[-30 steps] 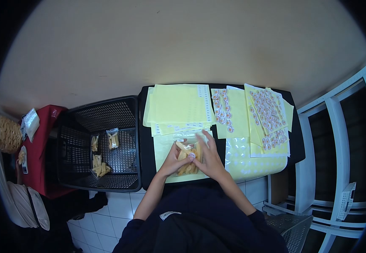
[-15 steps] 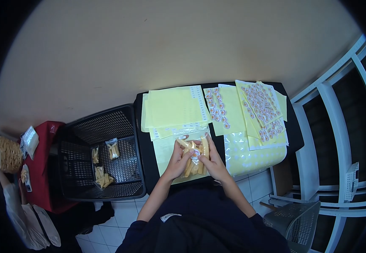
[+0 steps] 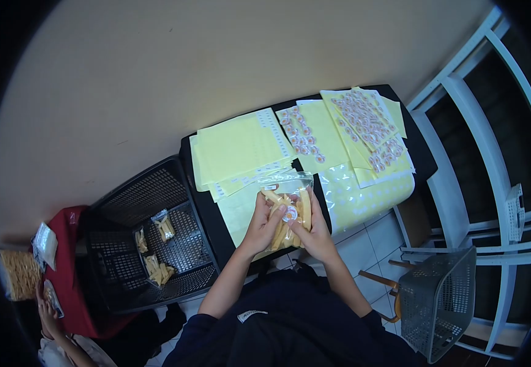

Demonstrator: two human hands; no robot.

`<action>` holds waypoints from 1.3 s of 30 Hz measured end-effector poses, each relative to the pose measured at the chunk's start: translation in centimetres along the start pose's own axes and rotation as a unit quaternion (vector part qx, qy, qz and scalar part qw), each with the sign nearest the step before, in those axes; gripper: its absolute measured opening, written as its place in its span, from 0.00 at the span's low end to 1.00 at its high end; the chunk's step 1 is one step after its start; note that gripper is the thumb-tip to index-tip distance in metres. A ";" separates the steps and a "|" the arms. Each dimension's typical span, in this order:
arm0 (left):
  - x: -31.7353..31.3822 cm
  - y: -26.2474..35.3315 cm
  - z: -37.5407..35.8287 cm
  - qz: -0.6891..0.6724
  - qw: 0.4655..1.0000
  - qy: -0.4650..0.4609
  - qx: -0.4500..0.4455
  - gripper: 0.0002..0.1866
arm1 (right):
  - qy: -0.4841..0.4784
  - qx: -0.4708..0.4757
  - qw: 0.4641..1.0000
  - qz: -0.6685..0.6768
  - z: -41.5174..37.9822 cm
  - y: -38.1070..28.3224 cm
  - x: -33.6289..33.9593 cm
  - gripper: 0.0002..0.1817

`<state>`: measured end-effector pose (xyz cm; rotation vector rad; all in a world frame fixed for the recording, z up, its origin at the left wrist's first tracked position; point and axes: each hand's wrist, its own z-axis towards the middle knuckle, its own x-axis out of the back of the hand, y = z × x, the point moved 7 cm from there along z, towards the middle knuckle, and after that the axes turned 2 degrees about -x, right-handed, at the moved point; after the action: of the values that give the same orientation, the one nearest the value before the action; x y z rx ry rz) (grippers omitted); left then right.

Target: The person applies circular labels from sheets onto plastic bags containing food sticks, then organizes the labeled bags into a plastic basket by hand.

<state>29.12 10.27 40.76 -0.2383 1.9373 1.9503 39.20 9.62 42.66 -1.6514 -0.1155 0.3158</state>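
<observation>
A clear plastic bag of pale yellow snack sticks (image 3: 304,205) is held upright between both hands at the near edge of the table. My left hand (image 3: 261,227) grips its left side, with the thumb beside a round sticker (image 3: 289,213) on the front. On the other side my right hand (image 3: 315,231) is closed round the bag, its thumb just below that sticker. A small white label (image 3: 271,187) shows near the bag's top left. Behind the bag lie yellow backing sheets (image 3: 235,147) with small white labels along one edge.
Sheets of round stickers (image 3: 363,119) lie at the table's back right, above a shiny sheet (image 3: 369,196). A black crate (image 3: 112,211) with several snack bags stands left. Beyond it, a person's hand (image 3: 47,315) is at a red-covered table (image 3: 72,269). A grey basket (image 3: 440,300) stands right.
My view has tilted, so the table appears slanted. The bag stays in both hands, its clear top now showing more plainly. The other person's arm has shifted at the far left.
</observation>
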 end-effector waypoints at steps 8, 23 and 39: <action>-4.9 -0.9 0.1 0.023 1.000 -0.005 -0.005 0.21 | 0.024 0.015 0.998 0.054 -3.3 -0.1 4.8 0.37; -19.4 -11.8 -5.2 0.145 0.983 -0.097 0.065 0.26 | 0.796 0.130 0.544 -0.233 -41.4 -1.0 51.5 0.28; -11.9 -13.7 -14.5 0.241 0.954 0.121 0.132 0.24 | 0.660 -0.342 0.429 -0.514 -50.3 14.6 66.6 0.25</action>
<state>43.12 -6.14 32.12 0.0850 2.5859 1.9797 114.89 -22.84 22.89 -1.7530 -0.0195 -2.2573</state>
